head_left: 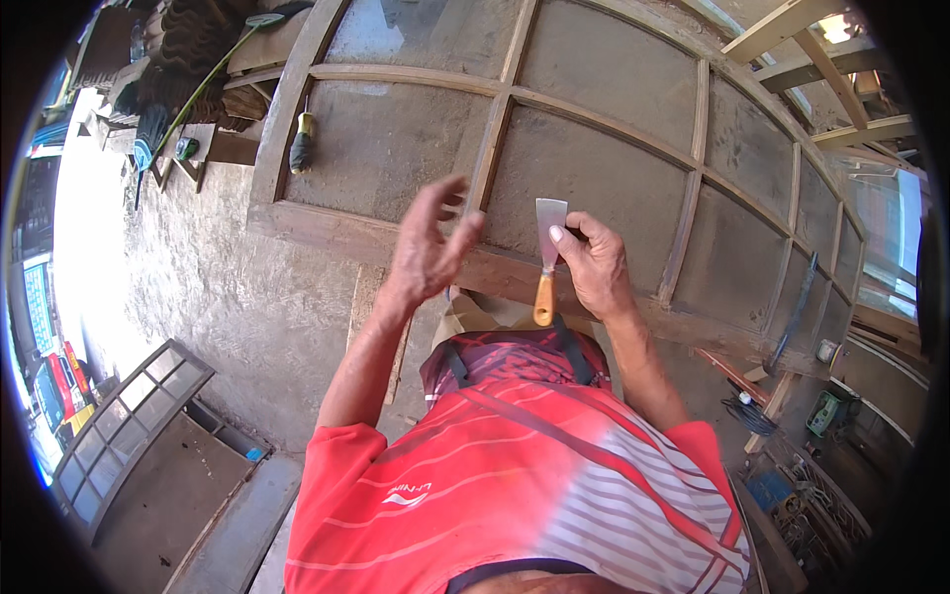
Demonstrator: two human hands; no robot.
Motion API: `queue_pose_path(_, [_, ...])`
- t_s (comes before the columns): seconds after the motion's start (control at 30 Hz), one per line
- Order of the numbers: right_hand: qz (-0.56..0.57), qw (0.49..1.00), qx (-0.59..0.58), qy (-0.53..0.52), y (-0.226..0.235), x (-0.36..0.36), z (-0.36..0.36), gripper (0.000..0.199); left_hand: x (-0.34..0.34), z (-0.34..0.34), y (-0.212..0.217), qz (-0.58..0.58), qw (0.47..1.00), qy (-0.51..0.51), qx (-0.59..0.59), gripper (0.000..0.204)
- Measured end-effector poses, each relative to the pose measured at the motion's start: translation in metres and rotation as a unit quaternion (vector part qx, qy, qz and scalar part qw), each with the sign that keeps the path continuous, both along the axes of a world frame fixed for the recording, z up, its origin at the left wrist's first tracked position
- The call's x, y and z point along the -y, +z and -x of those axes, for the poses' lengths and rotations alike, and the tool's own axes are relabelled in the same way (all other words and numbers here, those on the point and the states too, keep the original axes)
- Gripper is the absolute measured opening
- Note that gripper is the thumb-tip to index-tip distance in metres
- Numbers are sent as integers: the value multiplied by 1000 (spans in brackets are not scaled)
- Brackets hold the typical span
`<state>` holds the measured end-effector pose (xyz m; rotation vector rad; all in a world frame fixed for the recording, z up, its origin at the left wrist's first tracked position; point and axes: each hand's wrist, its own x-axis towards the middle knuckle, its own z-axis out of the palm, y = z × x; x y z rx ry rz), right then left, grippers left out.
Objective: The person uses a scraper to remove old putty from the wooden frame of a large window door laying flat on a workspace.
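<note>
My right hand (598, 265) pinches a putty knife (545, 297) by its metal blade, thumb on the face of it. The blade's wide edge points away from me and its wooden handle hangs toward me. To the left, my left hand (431, 243) is raised with nothing in it, fingers apart and a little blurred. Both hands are over the near edge of a large wooden window frame (396, 241) with dusty panes between its bars. On the frame's left part lies a screwdriver (302, 145) with a yellow and black handle.
A long dark tool (795, 315) rests across the frame's right end, near a small can (826, 349). At lower left leans a smaller arched window frame (129, 421). Roof tiles (198, 45) are stacked at upper left; a green tool (823, 414) and cables lie at lower right.
</note>
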<state>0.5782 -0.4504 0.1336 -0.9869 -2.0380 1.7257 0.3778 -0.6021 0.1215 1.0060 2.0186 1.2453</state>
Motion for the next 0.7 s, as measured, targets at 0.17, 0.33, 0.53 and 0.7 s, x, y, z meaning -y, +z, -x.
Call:
queue_pose_path(0.17, [137, 973, -137, -128, 6, 50, 38, 17, -1, -38, 3, -55, 966, -105, 228, 43])
queue_pose_path(0.33, [106, 986, -91, -92, 23, 65, 64, 20, 17, 11, 22, 0, 970, -142, 198, 40])
queue_pose_path(0.53, [69, 991, -39, -105, 9, 84, 61, 20, 19, 10, 15, 26, 970, -191, 151, 43])
queue_pose_path(0.7, [45, 986, -38, -159, -13, 88, 57, 22, 36, -1, 3, 23, 982, -182, 47, 58])
